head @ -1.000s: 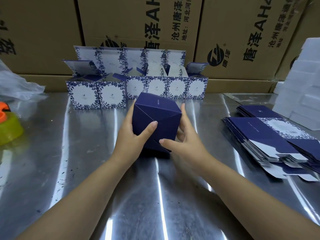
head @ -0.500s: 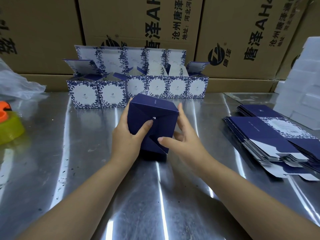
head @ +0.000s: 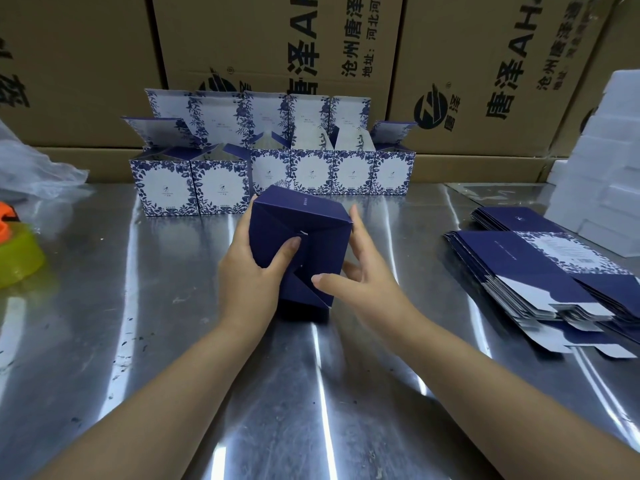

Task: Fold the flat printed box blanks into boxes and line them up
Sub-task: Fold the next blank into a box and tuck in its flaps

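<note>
Box (head: 304, 237): dark blue, opened up and tipped so its base faces the camera. It is held at the middle of the table (head: 138, 323), just in front of the finished row, with its lower end on or close to the steel.
Base flaps: folded across one another. One pointed flap at the near lower corner stands a little proud; from this angle it is hard to tell whether its tab is tucked.
Left grip: left hand (head: 249, 275) grasps the box, fingers wrapped round its left side, thumb pressed on the middle of the base where the flaps meet.
Right grip: right hand (head: 370, 278) is not clenched. Its fingers lie fairly straight along the box's right side, and the thumb tip is against the loose flap.
Finished work: row of folded boxes (head: 311, 174), white fronts with blue flowers, side by side at the back of the table with lids up. The two at the left sit a little nearer.
Supply: stack of flat blanks (head: 519, 271), fanned out at the right, well apart from both hands.
Backdrop: brown cartons (head: 277, 64) behind the row.
Step in hand: closing the base, by my reading.
Next move calls for: pushing the loose flap home while the left thumb keeps the centre down, then turning the box upright and setting it at one end of the row, flowered front outward.
</note>
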